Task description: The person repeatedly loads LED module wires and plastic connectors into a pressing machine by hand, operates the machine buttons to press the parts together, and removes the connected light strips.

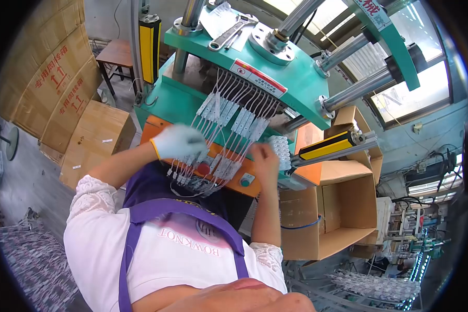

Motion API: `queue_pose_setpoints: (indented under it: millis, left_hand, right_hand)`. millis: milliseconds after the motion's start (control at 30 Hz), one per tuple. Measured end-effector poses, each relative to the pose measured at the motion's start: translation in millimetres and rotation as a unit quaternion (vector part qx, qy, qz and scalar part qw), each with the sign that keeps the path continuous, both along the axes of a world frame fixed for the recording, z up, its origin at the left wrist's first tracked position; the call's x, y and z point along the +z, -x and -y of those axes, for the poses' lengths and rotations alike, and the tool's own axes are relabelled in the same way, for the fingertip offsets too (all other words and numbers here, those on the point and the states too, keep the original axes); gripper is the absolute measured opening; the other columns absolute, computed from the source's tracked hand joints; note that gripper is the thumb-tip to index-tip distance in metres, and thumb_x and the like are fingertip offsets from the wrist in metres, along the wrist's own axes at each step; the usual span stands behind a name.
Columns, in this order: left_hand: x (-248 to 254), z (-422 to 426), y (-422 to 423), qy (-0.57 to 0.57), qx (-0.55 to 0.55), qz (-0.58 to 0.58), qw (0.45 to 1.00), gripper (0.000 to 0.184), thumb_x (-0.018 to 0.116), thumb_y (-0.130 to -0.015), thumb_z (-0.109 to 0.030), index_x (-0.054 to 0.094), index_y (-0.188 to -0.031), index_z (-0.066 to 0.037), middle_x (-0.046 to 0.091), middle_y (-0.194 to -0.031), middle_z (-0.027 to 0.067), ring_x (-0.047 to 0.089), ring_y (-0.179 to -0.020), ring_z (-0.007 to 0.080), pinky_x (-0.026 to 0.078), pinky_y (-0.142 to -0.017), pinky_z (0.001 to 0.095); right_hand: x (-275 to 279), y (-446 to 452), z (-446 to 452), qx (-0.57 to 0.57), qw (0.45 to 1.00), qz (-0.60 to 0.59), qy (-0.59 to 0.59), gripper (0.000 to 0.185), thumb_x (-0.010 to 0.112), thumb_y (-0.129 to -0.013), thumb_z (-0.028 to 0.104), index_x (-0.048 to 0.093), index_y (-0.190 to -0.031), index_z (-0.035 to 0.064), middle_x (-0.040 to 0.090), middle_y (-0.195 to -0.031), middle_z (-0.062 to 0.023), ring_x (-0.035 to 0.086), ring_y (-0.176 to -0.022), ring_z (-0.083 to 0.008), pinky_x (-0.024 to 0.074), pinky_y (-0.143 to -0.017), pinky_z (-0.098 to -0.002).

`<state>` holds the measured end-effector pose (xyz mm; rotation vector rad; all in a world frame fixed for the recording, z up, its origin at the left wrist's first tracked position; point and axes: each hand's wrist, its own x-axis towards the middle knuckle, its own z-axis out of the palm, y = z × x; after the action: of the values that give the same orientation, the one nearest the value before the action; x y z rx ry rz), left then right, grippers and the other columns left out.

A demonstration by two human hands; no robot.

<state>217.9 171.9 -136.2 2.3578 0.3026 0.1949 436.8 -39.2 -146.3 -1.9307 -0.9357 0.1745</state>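
Observation:
Strings of small white LED modules (226, 110) hang on pale wires from the front of a green press (296, 78), sloping down over an orange panel. My left hand (179, 142), in a white glove with a yellow cuff, is over the left side of the strings; its fingers are smeared by motion. My bare right hand (265, 158) is beside their right edge with its fingers curled together. What it pinches, if anything, is hidden. A stack of white modules (280, 152) stands just beyond it. A red button (203, 168) and a green button (247, 179) show on the panel.
An adjustable wrench (233, 32) lies on top of the press. Yellow-black guard bars (150, 49) flank it. An open carton (320, 208) stands at the right, with large cardboard boxes (96, 140) at the left. A wooden stool (117, 54) is behind.

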Motion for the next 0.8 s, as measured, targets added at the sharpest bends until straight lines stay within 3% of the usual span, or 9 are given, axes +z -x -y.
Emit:
queue_pose_setpoints:
  millis: [67, 200, 267, 367, 500, 533, 600, 733, 800]
  left_hand:
    - [1.2, -23.5, -14.1, 0.086, 0.187, 0.122, 0.971, 0.026, 0.062, -0.094, -0.027, 0.068, -0.105, -0.004, 0.069, -0.090, 0.0073, 0.067, -0.083, 0.0180, 0.053, -0.077, 0.0329]
    - [-4.4, -70.9, -86.1, 0.394, 0.307, 0.309, 0.809, 0.031, 0.060, -0.098, -0.031, 0.063, -0.106, -0.001, 0.066, -0.084, 0.0040, 0.062, -0.075, 0.0125, 0.051, -0.065, 0.0275]
    - [-24.5, -92.6, -124.1, 0.461, 0.258, 0.124, 0.840, 0.027, 0.060, -0.098, -0.030, 0.065, -0.106, -0.005, 0.066, -0.085, 0.0045, 0.065, -0.074, 0.0137, 0.052, -0.062, 0.0289]
    - [-20.3, -83.7, -148.2, 0.675, 0.056, 0.090, 0.730, 0.027, 0.063, -0.095, -0.023, 0.066, -0.112, -0.002, 0.071, -0.099, 0.0083, 0.070, -0.083, 0.0179, 0.057, -0.072, 0.0329]
    - [5.3, -89.3, -113.5, 0.626, -0.081, 0.060, 0.773, 0.033, 0.067, -0.091, -0.017, 0.064, -0.118, 0.002, 0.071, -0.104, 0.0083, 0.069, -0.089, 0.0155, 0.055, -0.080, 0.0290]
    - [-6.4, -98.6, -107.6, 0.518, -0.041, 0.042, 0.853, 0.036, 0.067, -0.090, -0.015, 0.062, -0.121, 0.004, 0.071, -0.108, 0.0088, 0.069, -0.094, 0.0149, 0.055, -0.085, 0.0295]
    - [-11.7, -100.5, -90.2, 0.584, -0.121, -0.036, 0.802, 0.042, 0.065, -0.091, -0.013, 0.059, -0.129, 0.004, 0.068, -0.118, 0.0083, 0.064, -0.105, 0.0144, 0.049, -0.092, 0.0284]
    - [-33.9, -84.5, -121.4, 0.632, 0.003, 0.018, 0.775, 0.038, 0.064, -0.092, -0.012, 0.059, -0.127, 0.002, 0.065, -0.124, 0.0088, 0.064, -0.110, 0.0176, 0.048, -0.099, 0.0334]
    - [-3.6, -71.9, -126.5, 0.631, -0.038, 0.174, 0.755, 0.037, 0.062, -0.093, -0.008, 0.059, -0.128, 0.002, 0.066, -0.123, 0.0121, 0.065, -0.108, 0.0198, 0.052, -0.096, 0.0356]
  right_hand:
    - [17.6, -22.7, -10.0, -0.099, 0.985, -0.129, -0.053, 0.028, 0.066, -0.092, 0.025, 0.069, -0.098, -0.0022, 0.064, -0.073, -0.0039, 0.055, -0.061, -0.0110, 0.0432, -0.058, -0.0261]
    - [27.3, -64.2, -53.8, -0.057, 0.978, -0.171, -0.108, 0.028, 0.068, -0.091, 0.025, 0.068, -0.103, 0.0003, 0.060, -0.072, -0.0023, 0.050, -0.057, -0.0096, 0.0359, -0.052, -0.0253]
    - [29.8, -77.7, -75.4, -0.005, 0.971, -0.231, -0.061, 0.028, 0.068, -0.090, 0.024, 0.068, -0.106, 0.0006, 0.060, -0.074, -0.0023, 0.051, -0.058, -0.0094, 0.0350, -0.052, -0.0247]
    - [40.5, -82.0, -94.9, 0.009, 0.962, -0.268, -0.054, 0.033, 0.068, -0.090, 0.026, 0.066, -0.113, 0.0017, 0.060, -0.078, -0.0004, 0.048, -0.058, -0.0077, 0.0335, -0.051, -0.0240]
    - [48.8, -82.5, -66.2, 0.100, 0.959, -0.260, -0.052, 0.031, 0.067, -0.092, 0.028, 0.067, -0.109, 0.0020, 0.058, -0.077, 0.0010, 0.048, -0.058, -0.0060, 0.0333, -0.051, -0.0215]
    - [44.0, -83.8, -58.0, 0.105, 0.956, -0.269, -0.041, 0.030, 0.067, -0.092, 0.027, 0.068, -0.108, 0.0027, 0.060, -0.078, 0.0007, 0.048, -0.057, -0.0060, 0.0330, -0.050, -0.0212]
    - [42.3, -71.6, -51.9, 0.041, 0.977, -0.207, -0.009, 0.027, 0.068, -0.092, 0.026, 0.069, -0.106, 0.0036, 0.061, -0.078, 0.0013, 0.049, -0.055, -0.0063, 0.0339, -0.050, -0.0217]
    - [29.1, -67.2, -66.3, 0.043, 0.954, -0.297, -0.016, 0.022, 0.068, -0.092, 0.021, 0.070, -0.105, 0.0036, 0.066, -0.081, 0.0009, 0.050, -0.056, -0.0066, 0.0366, -0.051, -0.0214]
    - [38.0, -72.6, -67.3, 0.073, 0.963, -0.232, -0.116, 0.021, 0.067, -0.093, 0.015, 0.068, -0.110, 0.0021, 0.069, -0.086, -0.0027, 0.051, -0.057, -0.0062, 0.0380, -0.052, -0.0207]
